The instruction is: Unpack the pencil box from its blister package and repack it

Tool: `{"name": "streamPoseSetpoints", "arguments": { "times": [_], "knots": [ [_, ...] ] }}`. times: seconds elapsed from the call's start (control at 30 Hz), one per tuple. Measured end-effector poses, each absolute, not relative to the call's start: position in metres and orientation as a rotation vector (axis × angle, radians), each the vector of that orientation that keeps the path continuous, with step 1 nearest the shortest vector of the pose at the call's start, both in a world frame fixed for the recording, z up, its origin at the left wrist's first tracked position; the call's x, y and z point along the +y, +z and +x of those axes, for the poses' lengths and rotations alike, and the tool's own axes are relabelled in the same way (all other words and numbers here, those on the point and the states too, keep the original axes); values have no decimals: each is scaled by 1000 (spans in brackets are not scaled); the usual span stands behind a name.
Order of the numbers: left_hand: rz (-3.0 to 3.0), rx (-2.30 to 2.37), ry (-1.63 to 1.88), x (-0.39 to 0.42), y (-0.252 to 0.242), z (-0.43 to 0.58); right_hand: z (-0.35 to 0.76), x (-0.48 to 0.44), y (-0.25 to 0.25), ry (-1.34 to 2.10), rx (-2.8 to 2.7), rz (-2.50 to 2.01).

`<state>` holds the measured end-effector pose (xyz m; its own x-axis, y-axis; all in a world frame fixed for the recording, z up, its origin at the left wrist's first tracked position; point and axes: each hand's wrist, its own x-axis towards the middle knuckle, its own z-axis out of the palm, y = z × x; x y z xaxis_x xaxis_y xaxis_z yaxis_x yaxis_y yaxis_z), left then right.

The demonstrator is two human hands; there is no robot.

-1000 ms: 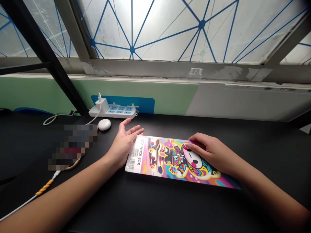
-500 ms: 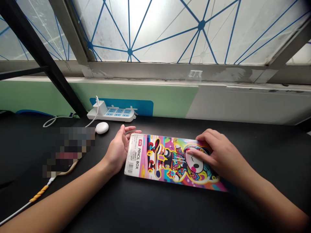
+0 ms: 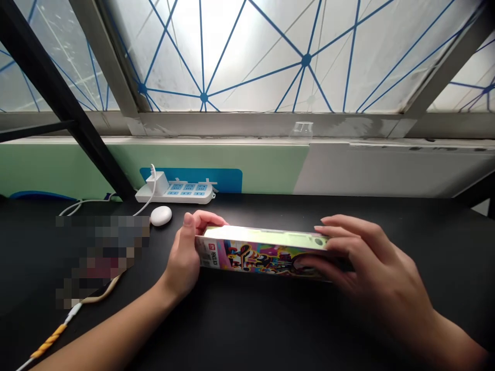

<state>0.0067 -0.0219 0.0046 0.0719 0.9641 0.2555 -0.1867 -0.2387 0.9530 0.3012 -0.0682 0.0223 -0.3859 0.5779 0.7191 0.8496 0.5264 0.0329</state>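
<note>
A colourful pencil box (image 3: 255, 256) is tipped up above the black table, its printed front turned toward me and a pale yellow-green long side facing up. At its left end, my left hand (image 3: 189, 247) holds the box, with the thumb in front and the fingers behind. My right hand (image 3: 371, 257) grips the right end, thumb on the printed front and fingers over the top and back. Part of the front picture is hidden by that hand, which looks slightly blurred.
A white power strip (image 3: 189, 195) with a plug stands against the wall. Nearby lies a white rounded case (image 3: 161, 216). On the left are a pixelated patch and a cable with an orange wrap (image 3: 49, 341). A black slanted post (image 3: 73, 103) rises at the left.
The pencil box has turned from front-face-up to tipped on edge, showing its long side. My left hand has closed around its left end; the right hand has shifted on the right end.
</note>
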Motion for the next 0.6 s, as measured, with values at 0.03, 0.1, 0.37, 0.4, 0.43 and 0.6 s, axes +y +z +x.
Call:
{"name": "streamPoseSetpoints", "arguments": {
  "times": [0.03, 0.1, 0.37, 0.4, 0.43, 0.6],
  "knots": [
    [1343, 876, 1414, -22, 6, 5, 299, -71, 23, -550, -2111, -1159],
    [1438, 866, 1440, -21, 9, 0, 294, -77, 24, -577, -2128, -1175],
    [1801, 829, 1083, -12, 31, -20, 275, -81, 18, -675, -2423, -1031],
    [1893, 876, 979, -12, 31, -19, 272, -79, 14, -693, -2457, -1026],
    [2005, 931, 875, -13, 30, -18, 270, -77, 10, -700, -2476, -1020],
    [2528, 1080, 458, -13, 15, -10, 274, -62, -1, -468, -2524, -917]
  ]
}}
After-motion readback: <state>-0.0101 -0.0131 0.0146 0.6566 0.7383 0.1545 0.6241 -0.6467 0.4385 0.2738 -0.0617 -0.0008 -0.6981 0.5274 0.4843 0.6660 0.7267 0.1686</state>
